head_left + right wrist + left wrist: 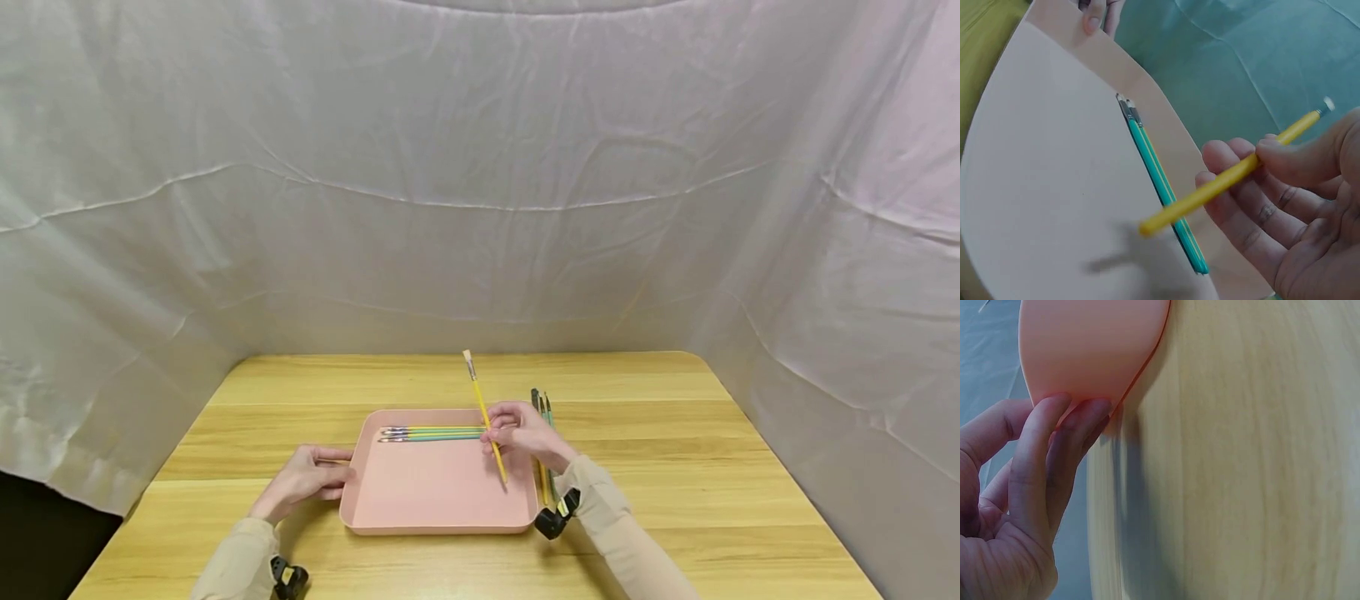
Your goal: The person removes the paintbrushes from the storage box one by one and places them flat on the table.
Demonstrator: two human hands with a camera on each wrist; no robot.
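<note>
A pink tray (435, 492) lies on the wooden table (675, 467). Along its far side lie a few paintbrushes (431, 433), green and yellow, also shown as teal brushes (1160, 187) in the right wrist view. My right hand (525, 435) pinches a yellow paintbrush (485, 417) over the tray's right part, bristles pointing away; the yellow brush (1229, 178) sits between thumb and fingers. My left hand (303, 479) holds the tray's left rim (1085, 356), fingers (1054, 450) curled under its edge.
More brushes (542, 406), dark and green, lie on the table just right of the tray, partly behind my right hand. Grey cloth (480, 167) walls the table at the back and both sides.
</note>
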